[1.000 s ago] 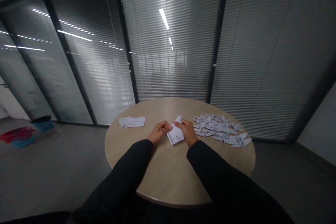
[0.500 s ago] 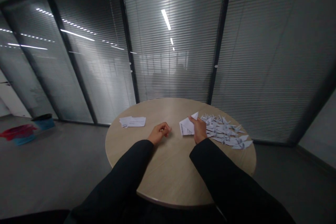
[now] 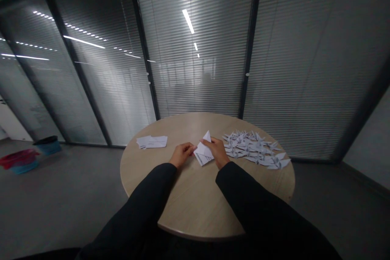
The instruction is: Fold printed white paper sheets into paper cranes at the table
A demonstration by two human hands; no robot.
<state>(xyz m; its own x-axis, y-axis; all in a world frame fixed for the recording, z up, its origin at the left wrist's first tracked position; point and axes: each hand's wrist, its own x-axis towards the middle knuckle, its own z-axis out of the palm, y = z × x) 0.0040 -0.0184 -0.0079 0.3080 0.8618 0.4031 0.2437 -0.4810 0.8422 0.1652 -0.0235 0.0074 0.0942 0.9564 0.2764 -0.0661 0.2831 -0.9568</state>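
A partly folded white sheet of paper [image 3: 203, 152] with some dark print is held between my hands, a pointed corner sticking up at its top. My right hand [image 3: 217, 151] grips its right side, thumb lying across the upper face. At the left edge, my left hand [image 3: 183, 153] pinches the paper with its fingertips. Just right of my right hand, many folded paper cranes [image 3: 256, 149] lie crowded together. Over on the left lies a small stack of white paper sheets [image 3: 152, 141].
The round wooden table [image 3: 195, 211] stands before a glass partition with blinds [image 3: 198, 93]. On the floor at the left are a blue bin with a red liner [image 3: 20, 160] and a blue bin with a black liner [image 3: 48, 145].
My right hand has brought the paper leftward and turned it, so its point now stands up. My left hand, apart from the paper before, now takes hold of its left edge.
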